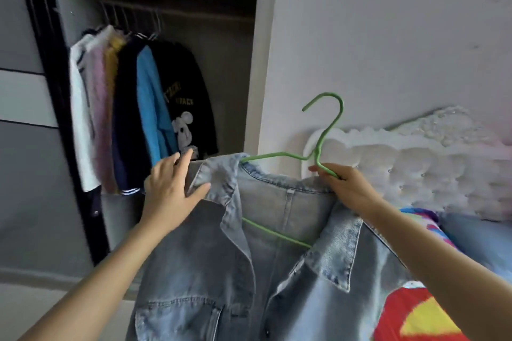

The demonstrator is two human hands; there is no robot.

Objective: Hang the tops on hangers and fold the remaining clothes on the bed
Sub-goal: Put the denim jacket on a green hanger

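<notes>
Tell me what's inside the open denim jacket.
A green wire hanger: its lower bar shows through the light blue denim jacket's open front. Both shoulder ends are covered by denim, so how they sit cannot be seen.

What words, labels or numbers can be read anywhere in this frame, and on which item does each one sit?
"...TACK": small yellow letters on the hanging black top, only partly legible.
Larger yellow line above it: too blurred to read.
Denim jacket, green hanger, bedding: no text visible.
</notes>
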